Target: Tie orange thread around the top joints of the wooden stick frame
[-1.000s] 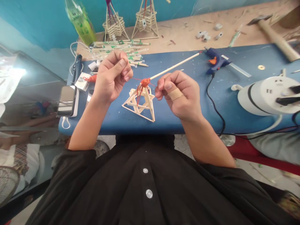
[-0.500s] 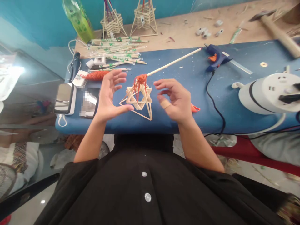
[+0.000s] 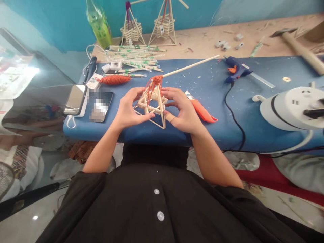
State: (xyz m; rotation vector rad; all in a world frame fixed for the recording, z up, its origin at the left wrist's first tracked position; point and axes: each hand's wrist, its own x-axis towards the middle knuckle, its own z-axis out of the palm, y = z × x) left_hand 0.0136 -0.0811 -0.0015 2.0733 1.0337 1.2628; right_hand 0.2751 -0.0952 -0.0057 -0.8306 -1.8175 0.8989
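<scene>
My left hand (image 3: 128, 108) and my right hand (image 3: 182, 110) cup a small chopstick lantern frame from either side, with the fingers curled against its star-shaped stack of sticks (image 3: 151, 106). Orange yarn (image 3: 157, 80) binds the top of the slanted sticks, and its strands run down to the stack. From that binding a long stick (image 3: 191, 65) points up and right. The triangular base shows below the stack, close to the table top. Beside my right hand lies an orange ribbed, pointed thing (image 3: 205, 112). A tan band is round my right thumb.
Behind lie wrapped chopsticks (image 3: 140, 55) and an orange yarn bundle (image 3: 115, 79). Two similar frames (image 3: 131, 31) and a green bottle (image 3: 100, 28) stand at the back. To the right are a blue glue gun (image 3: 234, 69), its cord, a white power socket tower (image 3: 286, 108) and a hammer (image 3: 301, 50). Phones (image 3: 75, 99) lie left.
Both hands have come inward from apart and now touch the stick frame's sides. The view has shifted slightly, and more of the orange ribbed thing shows.
</scene>
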